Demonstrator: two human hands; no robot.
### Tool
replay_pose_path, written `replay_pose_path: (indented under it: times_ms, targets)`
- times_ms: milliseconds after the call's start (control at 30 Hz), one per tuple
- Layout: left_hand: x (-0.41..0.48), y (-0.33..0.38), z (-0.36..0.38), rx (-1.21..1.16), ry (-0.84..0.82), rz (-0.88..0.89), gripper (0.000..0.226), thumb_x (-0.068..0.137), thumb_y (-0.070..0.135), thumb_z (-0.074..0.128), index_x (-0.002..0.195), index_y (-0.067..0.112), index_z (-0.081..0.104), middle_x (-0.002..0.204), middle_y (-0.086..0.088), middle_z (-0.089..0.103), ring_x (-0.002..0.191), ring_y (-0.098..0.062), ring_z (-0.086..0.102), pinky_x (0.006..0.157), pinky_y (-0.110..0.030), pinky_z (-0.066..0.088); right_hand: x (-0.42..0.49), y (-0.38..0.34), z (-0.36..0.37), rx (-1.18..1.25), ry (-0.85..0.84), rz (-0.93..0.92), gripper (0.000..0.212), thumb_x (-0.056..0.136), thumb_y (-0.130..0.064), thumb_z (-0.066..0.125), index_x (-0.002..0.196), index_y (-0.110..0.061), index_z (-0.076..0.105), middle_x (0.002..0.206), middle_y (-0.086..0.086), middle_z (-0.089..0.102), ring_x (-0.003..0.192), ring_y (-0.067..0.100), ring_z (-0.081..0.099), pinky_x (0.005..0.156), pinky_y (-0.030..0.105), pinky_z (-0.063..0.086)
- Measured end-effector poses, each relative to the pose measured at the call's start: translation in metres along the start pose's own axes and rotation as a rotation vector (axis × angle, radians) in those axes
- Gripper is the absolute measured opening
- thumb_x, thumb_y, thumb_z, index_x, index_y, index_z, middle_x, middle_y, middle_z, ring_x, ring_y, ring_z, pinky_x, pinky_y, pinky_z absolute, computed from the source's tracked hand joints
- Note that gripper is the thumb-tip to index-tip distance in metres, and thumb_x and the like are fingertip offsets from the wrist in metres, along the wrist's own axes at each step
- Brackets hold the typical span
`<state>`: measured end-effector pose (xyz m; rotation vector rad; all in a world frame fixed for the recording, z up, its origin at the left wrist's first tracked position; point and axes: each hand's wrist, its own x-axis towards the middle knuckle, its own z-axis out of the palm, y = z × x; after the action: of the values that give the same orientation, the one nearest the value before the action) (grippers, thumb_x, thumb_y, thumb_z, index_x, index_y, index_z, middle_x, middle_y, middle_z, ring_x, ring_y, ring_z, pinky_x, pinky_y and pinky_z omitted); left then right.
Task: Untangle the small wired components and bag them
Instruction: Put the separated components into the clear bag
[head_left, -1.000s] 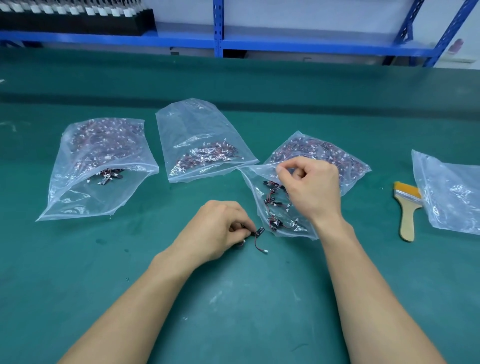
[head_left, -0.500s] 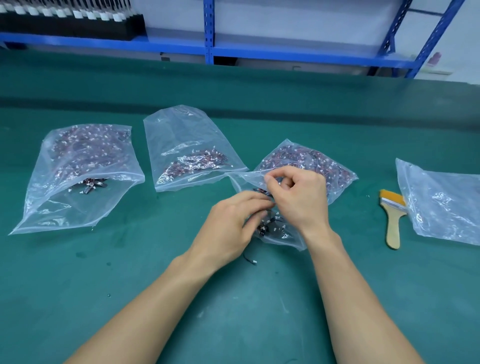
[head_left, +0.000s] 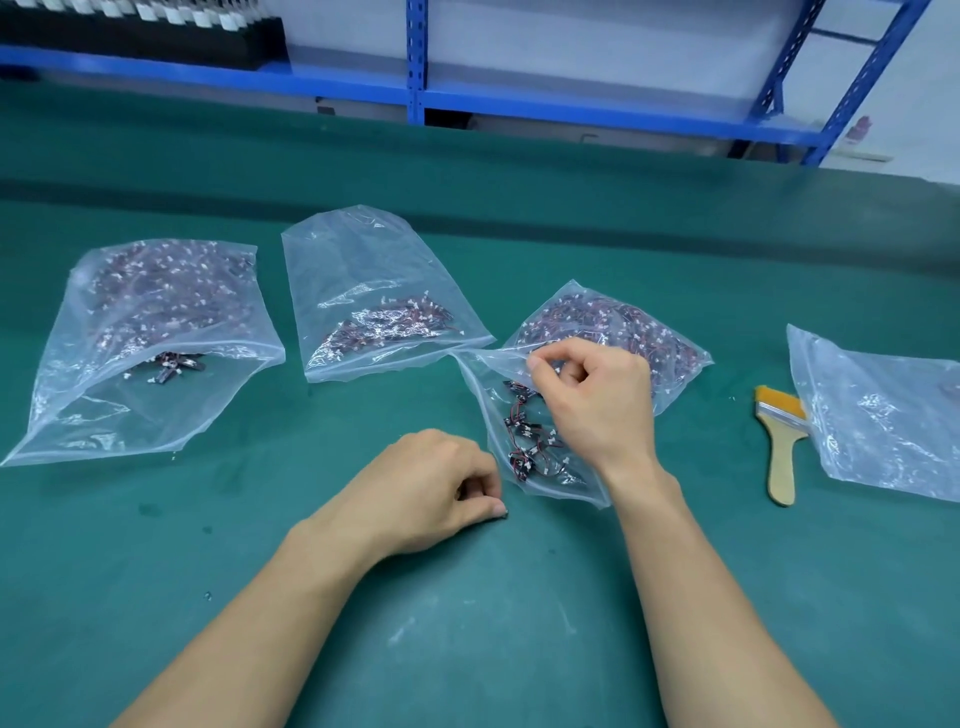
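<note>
Green counter (head_left: 467, 649) carrying five clear plastic bags and one brush.
The left bag (head_left: 104, 415) lay open-mouthed toward the near edge, packed with wired components at its far end and a few by the mouth. Just beside it to the right, the middle bag (head_left: 363, 260) held a smaller heap. Further right, the full bag (head_left: 675, 353) lay behind the front bag (head_left: 493, 415), and the two overlapped; a handful of wired components (head_left: 522, 431) showed through the front bag. A wooden-handled brush (head_left: 782, 452) lay handle toward the near edge, touching the right bag (head_left: 883, 415), which ran out of view. Pale scuffs marked the near surface.
</note>
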<state>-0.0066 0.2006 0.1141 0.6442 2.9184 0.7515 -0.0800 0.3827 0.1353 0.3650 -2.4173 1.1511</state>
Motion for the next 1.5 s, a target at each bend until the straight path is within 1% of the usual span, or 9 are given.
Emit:
replay_pose_path:
  times_ms: [167, 433, 633, 733, 833, 900, 1100, 1267, 1500]
  targets:
    - [-0.001, -0.005, -0.003, -0.043, -0.063, 0.018, 0.022, 0.082, 0.054, 0.074, 0.095, 0.036, 0.071, 0.080, 0.019, 0.060, 0.079, 0.003, 0.054, 0.071, -0.026, 0.047, 0.000, 0.000, 0.001, -0.001, -0.008, 0.002, 0.013, 0.084, -0.024, 0.072, 0.073, -0.031, 0.074, 0.047, -0.014, 0.049, 0.047, 0.009, 0.046, 0.062, 0.023, 0.045]
    - [-0.001, -0.005, 0.002, -0.144, -0.044, 0.050, 0.011, 0.089, 0.035, 0.072, 0.083, 0.028, 0.066, 0.073, 0.017, 0.062, 0.068, -0.002, 0.053, 0.062, -0.020, 0.042, 0.000, 0.000, 0.000, -0.006, -0.010, -0.006, 0.013, 0.084, -0.024, 0.072, 0.073, -0.030, 0.074, 0.047, -0.014, 0.048, 0.047, 0.009, 0.046, 0.062, 0.024, 0.045]
    - [0.009, 0.014, 0.008, -0.428, 0.429, 0.015, 0.010, 0.087, 0.031, 0.068, 0.081, 0.030, 0.060, 0.063, 0.022, 0.052, 0.054, -0.008, 0.038, 0.054, -0.016, 0.032, 0.001, -0.003, 0.000, -0.002, -0.004, -0.009, 0.011, 0.084, -0.025, 0.073, 0.074, -0.028, 0.075, 0.043, -0.012, 0.044, 0.047, 0.010, 0.045, 0.063, 0.031, 0.050]
    - [0.017, 0.021, 0.015, -0.343, 0.566, -0.043, 0.010, 0.089, 0.025, 0.069, 0.089, 0.032, 0.061, 0.072, 0.034, 0.054, 0.056, -0.007, 0.041, 0.057, -0.016, 0.033, 0.000, -0.004, 0.000, 0.002, -0.006, -0.017, 0.010, 0.085, -0.025, 0.073, 0.075, -0.028, 0.075, 0.044, -0.011, 0.044, 0.048, 0.010, 0.046, 0.062, 0.031, 0.050]
    - [0.018, 0.020, 0.020, -0.222, 0.514, -0.024, 0.020, 0.091, 0.026, 0.064, 0.110, 0.032, 0.065, 0.088, 0.044, 0.053, 0.071, 0.001, 0.048, 0.070, -0.018, 0.039, 0.000, -0.004, -0.001, 0.006, -0.005, -0.018, 0.010, 0.084, -0.024, 0.072, 0.076, -0.028, 0.076, 0.043, -0.011, 0.043, 0.048, 0.010, 0.046, 0.062, 0.031, 0.050]
    - [0.016, 0.016, 0.022, -0.190, 0.462, 0.005, 0.023, 0.092, 0.029, 0.063, 0.114, 0.033, 0.066, 0.091, 0.037, 0.057, 0.078, 0.000, 0.048, 0.077, -0.024, 0.044, 0.000, -0.005, -0.001, 0.008, -0.001, -0.022, 0.010, 0.084, -0.023, 0.072, 0.076, -0.028, 0.075, 0.043, -0.011, 0.042, 0.047, 0.010, 0.045, 0.061, 0.030, 0.050]
    - [0.013, 0.011, 0.019, -0.048, 0.364, 0.021, 0.013, 0.091, 0.032, 0.067, 0.104, 0.031, 0.069, 0.102, 0.019, 0.066, 0.087, -0.010, 0.048, 0.082, -0.033, 0.047, -0.004, -0.007, -0.003, 0.064, -0.133, -0.042, 0.020, 0.080, -0.044, 0.069, 0.070, -0.026, 0.073, 0.042, -0.008, 0.038, 0.044, 0.010, 0.036, 0.053, 0.026, 0.039]
    - [0.014, 0.015, 0.014, 0.202, 0.403, 0.103, 0.011, 0.086, 0.040, 0.072, 0.089, 0.030, 0.072, 0.088, 0.014, 0.064, 0.084, -0.017, 0.050, 0.069, -0.032, 0.040, -0.004, -0.003, -0.006, 0.105, -0.145, -0.006, 0.029, 0.078, -0.053, 0.069, 0.071, -0.025, 0.072, 0.045, -0.007, 0.037, 0.046, 0.009, 0.035, 0.054, 0.027, 0.038]
    - [0.022, 0.022, 0.018, 0.346, 0.469, 0.102, 0.012, 0.079, 0.032, 0.078, 0.077, 0.024, 0.070, 0.078, 0.009, 0.065, 0.076, -0.023, 0.056, 0.065, -0.036, 0.042, -0.003, -0.001, 0.001, -0.010, -0.236, -0.111, 0.003, 0.078, -0.025, 0.075, 0.076, -0.024, 0.074, 0.045, -0.014, 0.047, 0.047, 0.008, 0.047, 0.056, 0.027, 0.045]
